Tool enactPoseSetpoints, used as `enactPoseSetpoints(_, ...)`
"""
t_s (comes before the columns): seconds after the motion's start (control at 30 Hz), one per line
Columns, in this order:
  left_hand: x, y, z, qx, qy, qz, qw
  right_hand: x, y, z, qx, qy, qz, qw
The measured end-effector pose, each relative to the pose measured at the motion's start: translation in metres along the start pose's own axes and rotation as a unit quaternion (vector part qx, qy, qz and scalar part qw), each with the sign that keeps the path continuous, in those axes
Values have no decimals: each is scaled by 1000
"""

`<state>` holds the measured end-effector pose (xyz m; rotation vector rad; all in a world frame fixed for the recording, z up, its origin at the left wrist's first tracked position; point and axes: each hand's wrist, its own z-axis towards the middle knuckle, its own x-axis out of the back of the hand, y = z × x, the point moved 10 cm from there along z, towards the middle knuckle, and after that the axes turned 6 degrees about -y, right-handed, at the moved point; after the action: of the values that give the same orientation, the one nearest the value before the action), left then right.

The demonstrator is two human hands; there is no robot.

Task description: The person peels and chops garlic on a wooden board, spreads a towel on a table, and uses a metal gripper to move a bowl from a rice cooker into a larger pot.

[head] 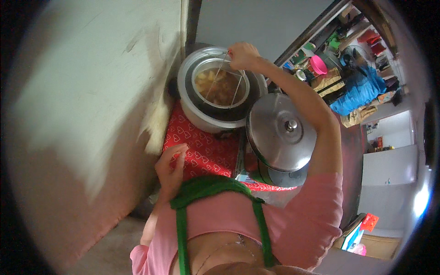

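My right hand grips the top of a thin wire handle, which slants down to a round metal inner pot. Inside that pot is brownish food with paler yellow chunks. The inner pot is within the mouth of a larger, wide-rimmed metal pot; whether it hangs or rests there I cannot tell. My left hand holds nothing, thumb and fingers apart, above a red cloth printed with hearts. Under my right forearm, a round metal lid with a knob covers another vessel.
A pale wall rises close on the left, and a grey panel stands behind the pots. To the right are a pink container, a blue plastic sheet and a fan. A white cabinet is farther right.
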<state>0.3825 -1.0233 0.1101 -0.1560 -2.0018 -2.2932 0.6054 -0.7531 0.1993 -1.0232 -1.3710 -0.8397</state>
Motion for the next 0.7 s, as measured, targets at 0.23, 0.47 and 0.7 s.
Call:
enactPoseSetpoints(0.23, -3, -25, -2, 35, -8, -79, 996, 28, 8, 2, -22, 19, -39, 999)
enactPoseSetpoints(0.47, -18, -22, 11, 50, -47, -164, 984, 83, -2, -8, -35, 34, -54, 997)
enactPoseSetpoints(0.7, -37, -1, 36, -4, -100, -238, 966, 106, -13, -16, 3, 29, -121, 992)
